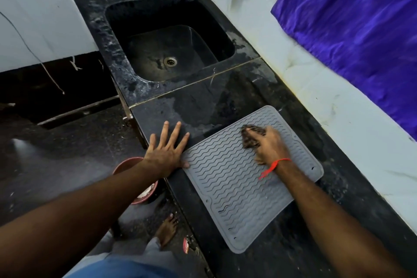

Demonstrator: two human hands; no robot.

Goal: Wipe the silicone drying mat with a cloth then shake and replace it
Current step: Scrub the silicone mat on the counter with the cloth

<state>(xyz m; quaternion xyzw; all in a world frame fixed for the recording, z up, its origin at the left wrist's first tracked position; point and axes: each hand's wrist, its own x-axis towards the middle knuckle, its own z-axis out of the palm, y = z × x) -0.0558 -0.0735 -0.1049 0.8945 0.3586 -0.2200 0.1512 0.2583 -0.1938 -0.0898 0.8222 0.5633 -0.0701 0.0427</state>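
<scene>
The table (225, 97), a black polished stone slab with wet-looking patches, runs from centre frame to lower right. Its smooth, damp face offers little friction, so the mat could slide under wiping pressure, most likely toward the table's front edge at lower centre.

The sink (171, 52), a dark square basin with a round metal drain, occupies the upper centre and lies well apart from the mat.

The silicone drying mat (237, 187) lies flat on the table at lower centre-right. It is grey, rectangular with rounded corners, has a raised rim and is covered in wavy ridges. The ridges can trap residue, so a light pass may leave the grooves uncleaned. The flexible sheet may also buckle if pushed from one end.

The left hand (167, 151) rests flat and open with fingers spread, its thumb on the mat's left edge. Only that edge is restrained.

The right hand (268, 146) is clenched on the cloth (250, 137), a small dark bunched rag, pressed against the mat's upper area. A small rag covers little per stroke.
</scene>
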